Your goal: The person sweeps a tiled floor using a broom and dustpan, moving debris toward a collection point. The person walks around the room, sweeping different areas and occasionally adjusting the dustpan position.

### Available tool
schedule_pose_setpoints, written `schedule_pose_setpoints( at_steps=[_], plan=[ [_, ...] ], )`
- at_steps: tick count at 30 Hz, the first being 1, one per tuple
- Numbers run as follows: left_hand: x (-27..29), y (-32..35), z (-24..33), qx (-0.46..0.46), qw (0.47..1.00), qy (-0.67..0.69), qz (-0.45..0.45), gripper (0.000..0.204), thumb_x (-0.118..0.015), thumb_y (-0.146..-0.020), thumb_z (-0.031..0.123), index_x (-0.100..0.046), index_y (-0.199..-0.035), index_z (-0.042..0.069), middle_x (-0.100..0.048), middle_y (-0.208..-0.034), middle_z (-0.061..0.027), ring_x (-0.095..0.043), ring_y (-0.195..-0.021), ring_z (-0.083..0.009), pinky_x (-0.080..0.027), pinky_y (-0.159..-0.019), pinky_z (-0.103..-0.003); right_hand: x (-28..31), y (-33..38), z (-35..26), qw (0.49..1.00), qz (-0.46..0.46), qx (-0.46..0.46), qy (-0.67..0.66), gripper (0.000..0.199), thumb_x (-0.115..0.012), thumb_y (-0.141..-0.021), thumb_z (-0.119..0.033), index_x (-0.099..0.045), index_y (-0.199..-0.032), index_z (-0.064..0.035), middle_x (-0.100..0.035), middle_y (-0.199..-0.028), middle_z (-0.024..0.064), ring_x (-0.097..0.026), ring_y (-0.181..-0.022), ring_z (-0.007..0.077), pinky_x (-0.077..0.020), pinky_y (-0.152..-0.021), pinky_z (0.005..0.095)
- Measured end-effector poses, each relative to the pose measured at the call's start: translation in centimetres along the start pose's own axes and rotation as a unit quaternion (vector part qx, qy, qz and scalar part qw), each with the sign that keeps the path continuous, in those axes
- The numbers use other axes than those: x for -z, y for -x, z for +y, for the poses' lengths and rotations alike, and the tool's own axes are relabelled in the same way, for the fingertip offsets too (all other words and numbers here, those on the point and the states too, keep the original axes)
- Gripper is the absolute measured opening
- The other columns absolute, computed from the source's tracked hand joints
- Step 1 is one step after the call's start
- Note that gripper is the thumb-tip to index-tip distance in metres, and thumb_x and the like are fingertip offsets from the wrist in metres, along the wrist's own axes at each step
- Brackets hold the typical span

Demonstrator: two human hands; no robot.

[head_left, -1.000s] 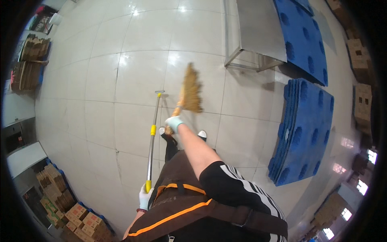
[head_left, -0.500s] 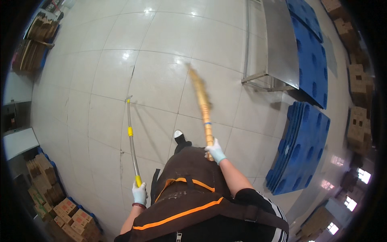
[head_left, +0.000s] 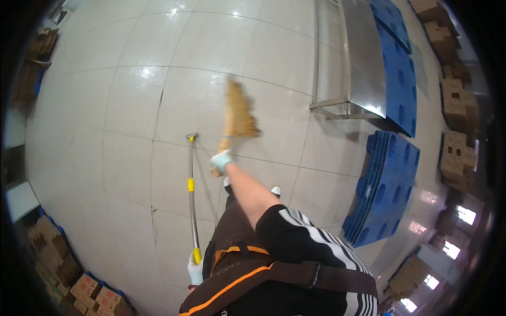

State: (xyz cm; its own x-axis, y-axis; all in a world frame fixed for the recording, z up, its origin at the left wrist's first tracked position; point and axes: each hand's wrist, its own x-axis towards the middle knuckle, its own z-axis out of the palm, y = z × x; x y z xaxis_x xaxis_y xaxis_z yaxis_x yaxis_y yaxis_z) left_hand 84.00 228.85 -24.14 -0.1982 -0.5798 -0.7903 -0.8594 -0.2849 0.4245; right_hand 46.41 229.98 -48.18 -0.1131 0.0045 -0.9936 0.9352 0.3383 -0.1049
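My right hand (head_left: 222,159), in a pale glove, is closed round the handle of a straw broom (head_left: 238,113). The broom's fanned bristles point away from me over the tiles and are slightly blurred. Low on the left, my gloved left hand (head_left: 195,269) grips the yellow end of a long metal pole scraper (head_left: 193,205). This pole has a yellow collar midway and a small flat head at its far end, near the floor. Both hands are closed on their handles.
Pale glossy floor tiles (head_left: 132,174) spread around me. A stainless steel table (head_left: 363,63) stands at the far right. Beside it lean stacked blue plastic pallets (head_left: 387,184). Cardboard boxes (head_left: 89,292) sit at the lower left, with more cartons (head_left: 454,152) along the right.
My right hand has swung left and forward with the broom, and its bristles now show broadside. The pole scraper has shifted right in view and stands more upright. A second shoe has come into view.
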Motion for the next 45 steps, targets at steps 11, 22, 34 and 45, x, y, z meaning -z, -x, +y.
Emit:
schedule_pose_setpoints(
  at_steps=[11, 22, 34, 45],
  plan=[
    [-0.9, -4.5, 3.4, -0.044, 0.994, -0.097, -0.040, 0.049, -0.060, -0.083, 0.016, -0.043, -0.124, -0.003, -0.058, -0.109, -0.0190, -0.057, -0.099, -0.0274, -0.045, -0.085, -0.035, 6.6, 9.6, -1.6, 0.927, -0.072, 0.326, 0.170, 0.057, -0.064, -0.065, -0.011, -0.037, -0.115, -0.0016, -0.059, -0.083, 0.0169, -0.061, -0.068, 0.0307, -0.0486, -0.052, 0.0414],
    [-8.7, -1.9, 17.6, 0.124, 0.986, -0.115, 0.003, 0.043, -0.056, -0.076, 0.021, -0.047, -0.114, 0.004, -0.059, -0.074, -0.0143, -0.060, -0.059, -0.0226, -0.048, -0.047, -0.035, 28.7, 0.3, -8.2, 0.992, -0.053, -0.017, -0.112, 0.014, -0.055, -0.077, -0.007, -0.045, -0.068, -0.0092, -0.042, -0.051, 0.0031, -0.043, -0.035, 0.0178, -0.0397, -0.032, 0.0310],
    [-21.6, 6.4, 11.3, 0.128, 0.966, 0.161, 0.157, 0.047, -0.066, -0.076, 0.024, -0.053, -0.111, -0.005, -0.061, -0.097, -0.0193, -0.059, -0.091, -0.0286, -0.045, -0.080, -0.035, -5.9, 5.8, -10.4, 0.935, -0.309, -0.126, 0.121, 0.012, -0.057, -0.077, -0.006, -0.045, -0.080, -0.0051, -0.049, -0.066, 0.0078, -0.050, -0.053, 0.0234, -0.0445, -0.047, 0.0352],
    [-24.3, 11.1, 13.9, 0.230, 0.706, 0.627, 0.236, 0.014, -0.062, -0.080, 0.010, -0.051, -0.088, 0.010, -0.043, -0.056, 0.0014, -0.041, -0.042, -0.0097, -0.032, -0.036, -0.025, -2.7, 11.7, -10.3, 0.813, -0.342, 0.106, 0.460, 0.031, -0.062, -0.067, -0.009, -0.045, -0.092, -0.0022, -0.056, -0.070, 0.0122, -0.060, -0.059, 0.0225, -0.0496, -0.047, 0.0364]
  ],
)
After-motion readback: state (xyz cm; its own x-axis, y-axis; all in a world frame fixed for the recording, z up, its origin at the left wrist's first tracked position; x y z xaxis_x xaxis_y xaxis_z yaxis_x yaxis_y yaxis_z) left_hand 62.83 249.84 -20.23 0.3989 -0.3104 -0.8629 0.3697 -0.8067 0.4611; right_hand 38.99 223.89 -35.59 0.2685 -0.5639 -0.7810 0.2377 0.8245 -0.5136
